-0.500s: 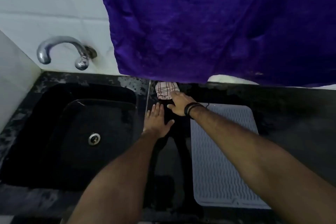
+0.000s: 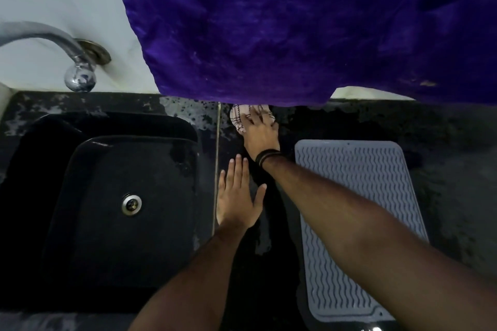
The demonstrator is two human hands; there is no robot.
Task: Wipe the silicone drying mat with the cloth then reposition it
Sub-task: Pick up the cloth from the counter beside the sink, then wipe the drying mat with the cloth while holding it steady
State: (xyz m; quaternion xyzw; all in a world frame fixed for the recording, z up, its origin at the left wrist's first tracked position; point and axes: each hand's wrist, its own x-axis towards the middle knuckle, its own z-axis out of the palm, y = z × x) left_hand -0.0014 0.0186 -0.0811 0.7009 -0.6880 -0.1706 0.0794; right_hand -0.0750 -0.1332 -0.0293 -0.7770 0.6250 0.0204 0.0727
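Note:
A grey silicone drying mat (image 2: 373, 196) with a wavy ribbed surface lies flat on the dark counter, right of the sink; my right forearm crosses over its near left part. A checked pale cloth (image 2: 239, 115) sits bunched at the back of the counter, just under the hanging purple fabric. My right hand (image 2: 262, 134) rests on top of it, fingers spread over the cloth, a dark band on the wrist. My left hand (image 2: 236, 196) lies flat and open on the counter strip between sink and mat, holding nothing.
A black sink (image 2: 121, 196) with a steel drain fills the left side. A chrome tap (image 2: 72, 62) juts from the white wall above it. A large purple fabric (image 2: 309, 27) hangs over the back of the counter. The counter (image 2: 443, 142) looks wet and patchy.
My right hand has reached farther back onto the cloth, covering more of it. My left hand stays flat on the counter.

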